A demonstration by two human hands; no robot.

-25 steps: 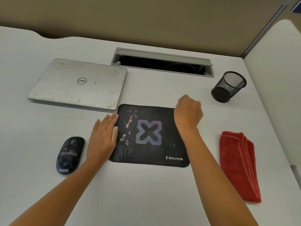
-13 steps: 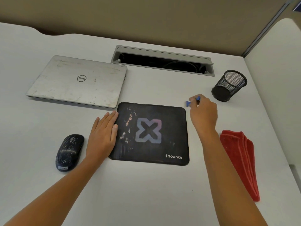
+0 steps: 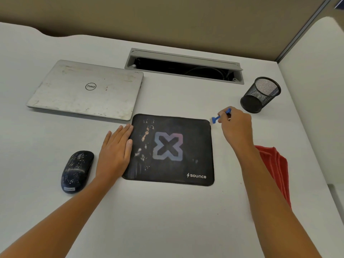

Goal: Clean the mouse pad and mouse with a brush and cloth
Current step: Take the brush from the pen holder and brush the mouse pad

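1. Where the white desk (image 3: 167, 211) reaches its left side, a closed silver laptop (image 3: 87, 90) lies flat at the back, its lid scuffed and marked, a round logo near the middle.
2. Nearer the front, well apart from the laptop, a dark mouse (image 3: 76, 171) rests on the desk, speckled with pale flecks and bearing a small label at its near end.
3. Just beside the mouse, the left hand (image 3: 115, 153) lies palm down, fingers straight and pressed together, with the fingertips and the thumb side overlapping the left edge of the mouse pad (image 3: 170, 149).
4. Dark with rounded corners, the mouse pad sits flat at the middle of the desk, its back left corner just beside the laptop's front corner. A pale X emblem marks its centre, a white brand word sits at its near right corner, and light smears and crumbs cluster on its left half.
5. Behind the pad, a long grey cable slot (image 3: 184, 67) is set into the desk, with cables showing in its dark opening.
6. Just past the pad's back right corner, the right hand (image 3: 235, 127) is raised slightly, fingers curled and pinching a small blue brush (image 3: 219, 116), whose head points left toward that corner.
7. Behind that hand, near but apart, a black mesh cup (image 3: 260, 94) stands upright.
8. Partly hidden by the right forearm, a folded red cloth (image 3: 275, 168) lies flat near the right edge.
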